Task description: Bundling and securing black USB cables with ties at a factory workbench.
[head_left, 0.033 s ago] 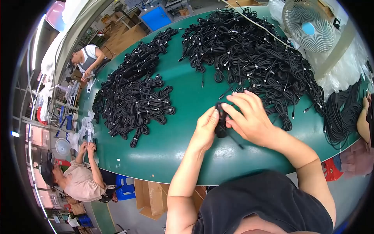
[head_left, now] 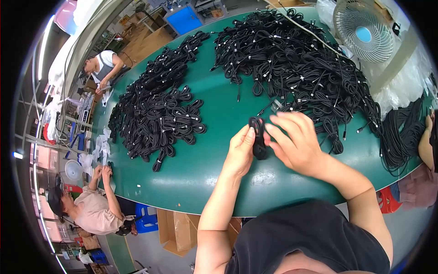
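A coiled black cable (head_left: 259, 139) is upright above the front middle of the green table. My left hand (head_left: 241, 148) is closed around its left side, thumb pressed on the coil. At the coil's right side is my right hand (head_left: 299, 146), its fingers bent and pinched toward the thumb on the cable's loose part. A blurred metal plug (head_left: 276, 106) shows just above the right fingertips. Which stretch of cable lies between those fingers is partly hidden. Beyond my hands spreads a large heap of black cables (head_left: 292, 59) with silver plugs.
Bundled cables (head_left: 159, 114) lie in a second heap on the left of the green table (head_left: 191, 173). A fan (head_left: 363, 34) stands at the back right, near loose cables (head_left: 399, 137) and another person's arm. Two co-workers sit along the left edge. Cardboard boxes (head_left: 175, 233) stand below.
The dark loose end that hung below the coil has swung up, and a blurred plug now shows above my right fingers. My right hand has shifted slightly right and down.
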A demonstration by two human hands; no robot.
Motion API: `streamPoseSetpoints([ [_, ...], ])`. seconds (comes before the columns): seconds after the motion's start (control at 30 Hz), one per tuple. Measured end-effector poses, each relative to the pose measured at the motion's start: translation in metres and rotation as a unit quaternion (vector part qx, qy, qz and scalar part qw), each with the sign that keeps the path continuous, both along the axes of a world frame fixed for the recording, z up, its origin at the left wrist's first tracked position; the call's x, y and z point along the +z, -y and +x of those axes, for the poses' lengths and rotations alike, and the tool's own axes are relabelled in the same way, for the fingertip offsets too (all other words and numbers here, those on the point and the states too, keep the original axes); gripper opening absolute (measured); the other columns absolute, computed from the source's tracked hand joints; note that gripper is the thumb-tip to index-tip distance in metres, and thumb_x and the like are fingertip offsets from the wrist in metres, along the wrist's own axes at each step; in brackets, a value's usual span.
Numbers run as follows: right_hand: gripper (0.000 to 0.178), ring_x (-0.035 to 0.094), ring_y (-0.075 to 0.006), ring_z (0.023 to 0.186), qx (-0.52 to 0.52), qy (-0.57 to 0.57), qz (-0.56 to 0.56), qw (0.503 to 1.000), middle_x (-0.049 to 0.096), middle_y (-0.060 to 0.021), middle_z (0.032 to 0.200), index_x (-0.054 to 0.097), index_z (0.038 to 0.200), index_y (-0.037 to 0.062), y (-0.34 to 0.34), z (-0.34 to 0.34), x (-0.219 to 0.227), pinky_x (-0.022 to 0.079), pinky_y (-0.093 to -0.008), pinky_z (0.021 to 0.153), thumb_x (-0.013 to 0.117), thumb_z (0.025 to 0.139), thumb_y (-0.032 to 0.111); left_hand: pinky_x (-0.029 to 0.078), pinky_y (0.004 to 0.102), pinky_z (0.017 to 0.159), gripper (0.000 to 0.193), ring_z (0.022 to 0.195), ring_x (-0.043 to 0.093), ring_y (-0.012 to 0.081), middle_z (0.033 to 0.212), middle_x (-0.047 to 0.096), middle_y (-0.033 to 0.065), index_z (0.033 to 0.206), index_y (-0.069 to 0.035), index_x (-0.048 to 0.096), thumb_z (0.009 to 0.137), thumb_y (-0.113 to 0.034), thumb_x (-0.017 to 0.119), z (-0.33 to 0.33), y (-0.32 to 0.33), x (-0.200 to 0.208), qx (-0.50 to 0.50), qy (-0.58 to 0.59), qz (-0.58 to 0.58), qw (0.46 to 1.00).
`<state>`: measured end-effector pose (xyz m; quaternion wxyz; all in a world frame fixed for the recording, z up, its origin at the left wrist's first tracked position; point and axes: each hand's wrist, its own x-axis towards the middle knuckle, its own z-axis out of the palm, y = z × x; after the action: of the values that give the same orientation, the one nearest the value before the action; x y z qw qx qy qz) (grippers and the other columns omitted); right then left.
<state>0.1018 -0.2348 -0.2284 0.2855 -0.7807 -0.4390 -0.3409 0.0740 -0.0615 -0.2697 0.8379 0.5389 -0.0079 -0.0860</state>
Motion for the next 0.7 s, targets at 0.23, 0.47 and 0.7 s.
streamPoseSetpoints([
  [0.23, 0.021, 0.051, -0.0225, 0.071, -0.022, -0.055, -0.044, 0.997, 0.053, -0.0073, 0.082, 0.057, 0.081, 0.0030, 0.002, -0.017, -0.026, 0.041, -0.0319, 0.058, 0.068, 0.064, 0.009, 0.043, 0.0353, 0.090, 0.047, 0.099, 0.054, 0.0232, 0.107, 0.054, 0.0120, 0.125, 0.000, 0.042, 0.084, -0.014, 0.060, -0.014, 0.007, -0.001, 0.112, 0.022, -0.231, 0.966],
  [0.47, 0.014, 0.049, -0.0241, 0.058, 0.092, -0.303, 0.043, 0.948, 0.052, -0.0074, 0.067, 0.056, 0.081, 0.0020, 0.000, -0.012, -0.032, 0.041, -0.0335, 0.053, 0.065, 0.071, 0.003, 0.043, 0.0331, 0.090, 0.049, 0.100, 0.053, 0.0220, 0.107, 0.054, 0.0114, 0.124, 0.000, 0.043, 0.082, -0.013, 0.063, -0.020, 0.015, -0.006, 0.140, 0.029, -0.265, 0.953],
  [0.7, 0.009, 0.054, -0.0266, 0.062, 0.070, -0.344, 0.062, 0.934, 0.054, -0.0077, 0.067, 0.053, 0.074, 0.0039, -0.014, -0.015, -0.023, 0.043, -0.0378, 0.052, 0.061, 0.075, 0.008, 0.043, 0.0319, 0.088, 0.037, 0.098, 0.053, 0.0190, 0.108, 0.055, 0.0105, 0.118, 0.000, 0.046, 0.085, -0.012, 0.058, -0.028, 0.033, -0.008, 0.175, 0.037, -0.216, 0.960],
])
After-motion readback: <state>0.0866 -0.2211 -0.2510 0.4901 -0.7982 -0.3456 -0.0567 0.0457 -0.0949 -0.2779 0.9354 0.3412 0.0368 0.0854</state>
